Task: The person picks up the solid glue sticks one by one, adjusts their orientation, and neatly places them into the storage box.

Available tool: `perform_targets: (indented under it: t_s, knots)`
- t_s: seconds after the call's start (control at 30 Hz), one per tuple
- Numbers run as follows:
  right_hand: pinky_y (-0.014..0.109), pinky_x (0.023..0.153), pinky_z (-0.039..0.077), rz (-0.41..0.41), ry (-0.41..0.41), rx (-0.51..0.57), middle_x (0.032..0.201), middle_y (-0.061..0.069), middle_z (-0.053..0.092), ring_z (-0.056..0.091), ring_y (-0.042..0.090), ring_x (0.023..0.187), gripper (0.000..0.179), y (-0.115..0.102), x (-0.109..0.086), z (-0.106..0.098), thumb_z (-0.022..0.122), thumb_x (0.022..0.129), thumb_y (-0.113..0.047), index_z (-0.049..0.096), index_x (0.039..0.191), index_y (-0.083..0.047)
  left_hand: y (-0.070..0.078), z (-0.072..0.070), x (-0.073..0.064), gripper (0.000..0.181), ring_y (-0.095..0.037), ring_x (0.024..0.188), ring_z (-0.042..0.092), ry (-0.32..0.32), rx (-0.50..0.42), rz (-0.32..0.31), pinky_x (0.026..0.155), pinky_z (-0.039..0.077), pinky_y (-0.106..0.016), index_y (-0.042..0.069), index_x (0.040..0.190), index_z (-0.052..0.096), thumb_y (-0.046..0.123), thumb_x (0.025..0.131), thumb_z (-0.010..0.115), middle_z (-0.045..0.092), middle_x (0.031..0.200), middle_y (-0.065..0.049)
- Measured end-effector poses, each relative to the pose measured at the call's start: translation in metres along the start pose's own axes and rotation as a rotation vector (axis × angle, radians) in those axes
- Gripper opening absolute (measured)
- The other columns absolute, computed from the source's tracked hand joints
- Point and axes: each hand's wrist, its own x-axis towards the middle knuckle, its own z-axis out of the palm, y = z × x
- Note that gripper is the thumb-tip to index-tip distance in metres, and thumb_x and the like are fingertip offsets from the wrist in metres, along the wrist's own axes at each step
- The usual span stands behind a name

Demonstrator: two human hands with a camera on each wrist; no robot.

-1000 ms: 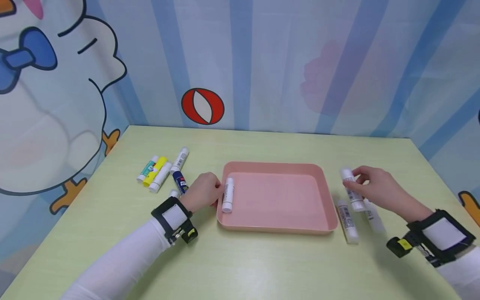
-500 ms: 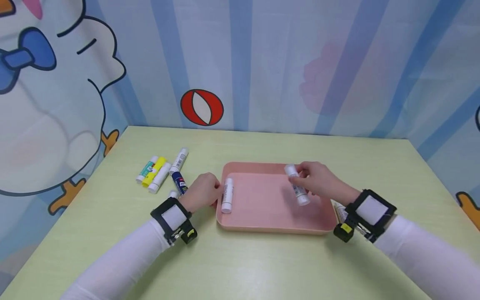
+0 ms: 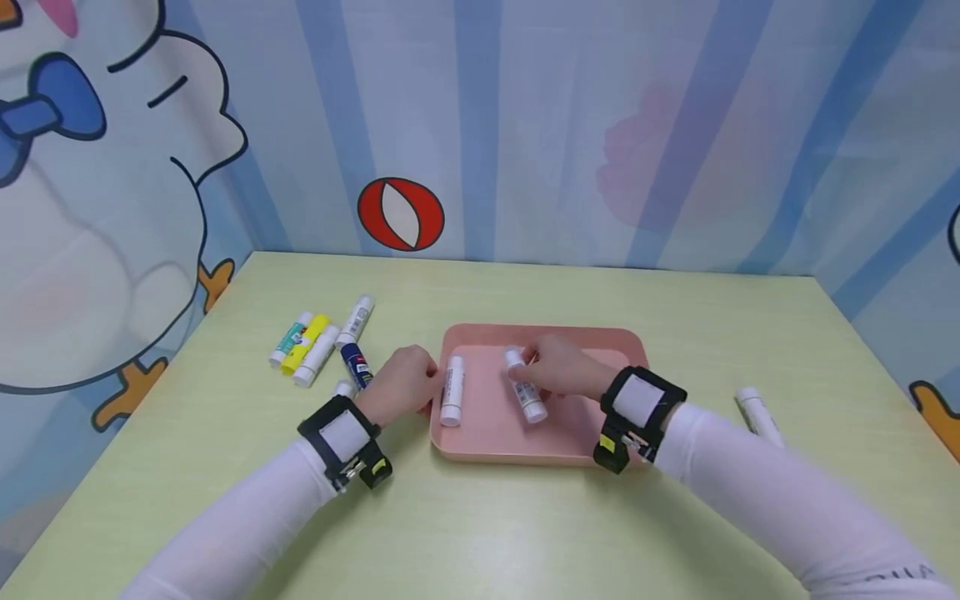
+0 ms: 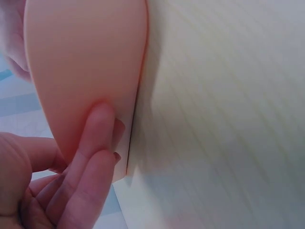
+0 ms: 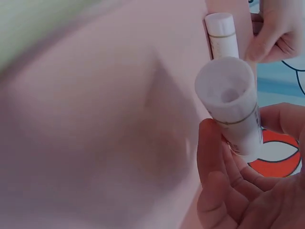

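My right hand (image 3: 564, 367) pinches a white glue stick (image 3: 527, 387) between thumb and fingers, tilted over the middle of the pink tray (image 3: 487, 450). In the right wrist view, the hollow round end of this glue stick (image 5: 228, 93) faces the camera. Another white glue stick (image 3: 452, 392) lies inside the tray along its left wall. At that same side my left hand (image 3: 401, 383) grips the tray's rim. The left wrist view shows its fingers (image 4: 100, 129) against the outer wall of the tray (image 4: 90, 52), with the thumb at the rim.
Left of the tray lie several glue sticks, among them a green-and-white one (image 3: 291, 340), a yellow one (image 3: 306, 344) and a dark blue one (image 3: 356, 365). Another white glue stick (image 3: 759, 414) lies on the table at the right, partly behind my right sleeve (image 3: 780, 492).
My right hand has carried the white glue stick leftward, from beside the tray's right edge to over its middle. The left hand keeps its place at the rim.
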Motion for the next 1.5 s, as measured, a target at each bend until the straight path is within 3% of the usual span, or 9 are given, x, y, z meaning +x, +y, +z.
perform_targets:
  t_s: [0.23, 0.57, 1.03, 1.27, 1.5]
  knots:
    - [0.028, 0.057, 0.048, 0.032, -0.070, 0.005, 0.080, 0.008, 0.061, 0.060, 0.019, 0.067, 0.027, -0.022, 0.016, 0.015, 0.063, 0.094, -0.028, 0.059, 0.097, -0.002, 0.000, 0.001, 0.001, 0.024, -0.016, 0.054, 0.056, -0.001, -0.012, -0.037, 0.048, 0.041, -0.023, 0.002, 0.086, 0.071, 0.016, 0.098, 0.055, 0.063, 0.064, -0.005]
    - [0.026, 0.052, 0.043, 0.081, -0.091, 0.010, 0.068, 0.006, 0.058, 0.053, 0.017, 0.057, 0.028, -0.035, 0.026, 0.023, 0.064, 0.095, -0.027, 0.063, 0.084, -0.001, 0.002, 0.000, 0.001, 0.022, -0.016, 0.056, 0.057, -0.021, -0.015, -0.063, 0.049, 0.041, -0.023, 0.001, 0.091, 0.070, 0.015, 0.099, 0.055, 0.064, 0.066, -0.005]
    - [0.023, 0.053, 0.049, 0.070, -0.104, 0.004, 0.067, 0.009, 0.067, 0.063, 0.015, 0.056, 0.024, -0.040, 0.030, 0.030, 0.064, 0.095, -0.021, 0.066, 0.085, 0.001, 0.002, 0.000, 0.001, 0.021, -0.016, 0.057, 0.058, -0.034, -0.009, -0.063, 0.050, 0.043, -0.023, 0.000, 0.091, 0.070, 0.015, 0.099, 0.056, 0.063, 0.066, -0.006]
    - [0.025, 0.055, 0.052, 0.100, -0.125, 0.073, 0.073, 0.011, 0.068, 0.066, 0.017, 0.057, 0.022, -0.041, 0.036, 0.032, 0.065, 0.095, -0.019, 0.062, 0.098, 0.002, 0.000, 0.001, 0.002, 0.021, -0.016, 0.056, 0.057, -0.026, -0.009, -0.059, 0.050, 0.042, -0.024, 0.001, 0.089, 0.069, 0.015, 0.098, 0.056, 0.063, 0.066, -0.006]
    - [0.026, 0.056, 0.053, 0.101, -0.124, 0.115, 0.081, 0.013, 0.067, 0.067, 0.018, 0.059, 0.030, -0.040, 0.037, 0.033, 0.067, 0.094, -0.018, 0.051, 0.110, 0.001, 0.001, 0.002, 0.001, 0.022, -0.016, 0.056, 0.056, -0.009, 0.009, -0.058, 0.048, 0.041, -0.023, 0.001, 0.088, 0.069, 0.016, 0.098, 0.056, 0.062, 0.066, -0.006]
